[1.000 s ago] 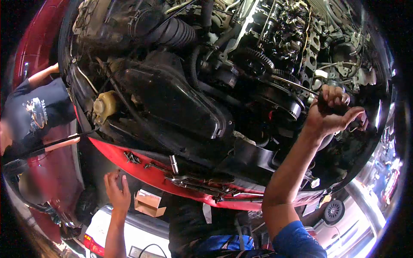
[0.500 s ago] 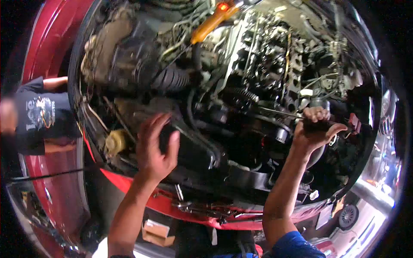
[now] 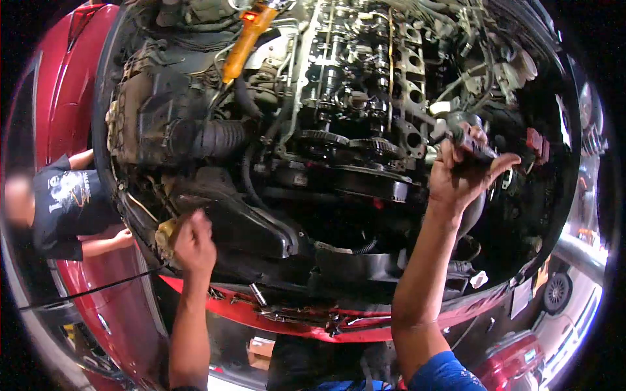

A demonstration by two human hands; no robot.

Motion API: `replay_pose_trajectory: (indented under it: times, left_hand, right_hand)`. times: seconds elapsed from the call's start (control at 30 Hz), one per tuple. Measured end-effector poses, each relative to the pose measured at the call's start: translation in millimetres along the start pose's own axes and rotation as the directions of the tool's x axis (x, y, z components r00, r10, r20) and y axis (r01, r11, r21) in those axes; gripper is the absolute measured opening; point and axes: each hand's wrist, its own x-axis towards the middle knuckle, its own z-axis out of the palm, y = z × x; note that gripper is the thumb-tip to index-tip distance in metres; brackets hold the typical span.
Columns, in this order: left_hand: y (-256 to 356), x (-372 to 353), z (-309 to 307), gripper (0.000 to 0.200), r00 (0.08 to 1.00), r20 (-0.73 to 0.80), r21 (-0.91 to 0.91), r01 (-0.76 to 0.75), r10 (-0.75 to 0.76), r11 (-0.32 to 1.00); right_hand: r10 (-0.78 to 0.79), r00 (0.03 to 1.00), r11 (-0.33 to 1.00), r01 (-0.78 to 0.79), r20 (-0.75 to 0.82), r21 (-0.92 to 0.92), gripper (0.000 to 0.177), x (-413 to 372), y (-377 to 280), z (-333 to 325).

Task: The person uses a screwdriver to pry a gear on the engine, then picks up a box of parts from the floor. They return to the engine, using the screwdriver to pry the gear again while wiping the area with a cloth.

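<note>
My right hand (image 3: 456,176) is closed around a dark, roughly cylindrical tool (image 3: 481,151), thumb stretched out to the right. The tool's exact kind is hard to make out. It is held over the right side of the open engine bay, beside the uncovered engine top (image 3: 355,72) with its camshafts and two toothed gears (image 3: 375,147). My left hand (image 3: 194,242) is blurred, its fingers curled in with nothing visible in them. It hovers at the left front of the bay, right beside a yellowish reservoir (image 3: 164,238) that it partly covers.
An orange work light (image 3: 246,49) lies across the engine's upper left. A ribbed intake hose (image 3: 222,138) runs below it. Loose metal tools and a socket (image 3: 258,294) rest along the red front edge (image 3: 293,326). Another person (image 3: 68,202) stands at the left by a red car.
My left hand has moved left and down, its fingers going from spread to curled. The right hand keeps its hold, slightly higher in view. The view has shifted over the engine.
</note>
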Motion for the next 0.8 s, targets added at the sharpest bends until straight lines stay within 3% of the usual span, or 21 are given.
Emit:
replay_pose_trajectory:
  times: [0.03, 0.07, 0.13, 0.23, 0.33, 0.37, 0.4, 0.47, 0.5, 0.6, 0.63, 0.73, 0.77, 0.8]
  left_hand:
    - [-57.0, -21.7, 1.4, 0.033, 0.994, -0.1, -0.18, -0.05, 0.032, 0.982]
    - [-59.0, -25.0, -14.2, 0.032, 0.966, -0.069, -0.075, -0.256, 0.251, 0.964]
    - [-39.4, -42.0, -28.1, 0.04, 0.944, -0.02, 0.327, -0.306, 0.33, 0.894]
    - [-62.2, -64.6, -21.0, 0.05, 0.969, 0.041, 0.134, -0.246, 0.243, 0.96]
    - [-86.8, -73.4, -3.7, 0.058, 0.942, 0.016, 0.262, -0.327, 0.335, 0.908]
    - [-81.8, -71.1, -3.3, 0.062, 0.949, 0.006, 0.25, -0.306, 0.314, 0.919]
    - [-76.5, -68.2, -3.3, 0.065, 0.958, 0.002, 0.248, -0.279, 0.288, 0.928]
    - [-77.0, -67.9, -6.8, 0.069, 0.952, -0.035, 0.344, -0.273, 0.303, 0.898]
    - [-77.1, -70.2, -5.6, 0.07, 0.956, -0.061, 0.28, -0.26, 0.288, 0.924]
    - [-76.1, -64.9, -6.6, 0.071, 0.958, -0.077, 0.192, -0.259, 0.278, 0.947]
    - [-77.5, -64.2, -5.8, 0.071, 0.955, -0.096, 0.166, -0.263, 0.281, 0.951]
    - [-80.7, -66.0, -5.7, 0.071, 0.963, -0.107, 0.181, -0.225, 0.247, 0.957]
    - [-81.6, -67.4, -6.6, 0.071, 0.966, -0.102, 0.184, -0.215, 0.236, 0.959]
    - [-82.7, -67.4, -6.9, 0.071, 0.969, -0.092, 0.185, -0.21, 0.23, 0.96]
  right_hand:
    - [0.022, 1.0, 0.999, -0.023, 0.02, 0.027, 0.077, -1.3, -3.1, -0.2]
    - [0.028, 0.998, 0.993, -0.033, 0.047, 0.11, 0.075, 1.7, -3.8, -4.8]
    - [0.007, 1.0, 0.981, -0.011, 0.024, 0.192, 0.072, 3.7, -3.6, -7.3]
    - [0.004, 1.0, 0.948, -0.009, 0.015, 0.318, 0.063, 5.4, -5.6, -6.2]
    - [0.067, 0.997, 0.964, -0.077, 0.048, 0.255, 0.067, 3.9, -5.1, -0.3]
    - [0.019, 0.999, 0.975, -0.012, -0.03, 0.223, 0.067, 5.3, -1.3, 2.1]
    - [0.013, 1.0, 0.981, -0.015, 0.009, 0.195, 0.067, 2.1, 2.9, 3.2]
    - [0.036, 0.995, 0.949, -0.063, 0.091, 0.308, 0.067, 10.8, 3.2, -8.8]
    - [0.087, 0.981, 0.914, -0.148, 0.173, 0.379, 0.075, 14.6, 1.2, -14.8]
    - [0.103, 0.975, 0.955, -0.153, 0.197, 0.255, 0.079, 17.7, 0.2, -16.6]
    - [0.132, 0.955, 0.935, -0.21, 0.266, 0.288, 0.074, 14.1, 3.1, -12.2]
    - [0.154, 0.947, 0.988, -0.147, 0.281, -0.047, 0.061, 12.3, -1.8, -10.1]
    - [0.148, 0.922, 0.989, -0.149, 0.358, -0.025, 0.046, -2.5, 7.3, 10.1]
    - [-0.014, 0.932, 0.96, 0.114, 0.363, -0.255, 0.041, -17.4, 23.5, 24.9]
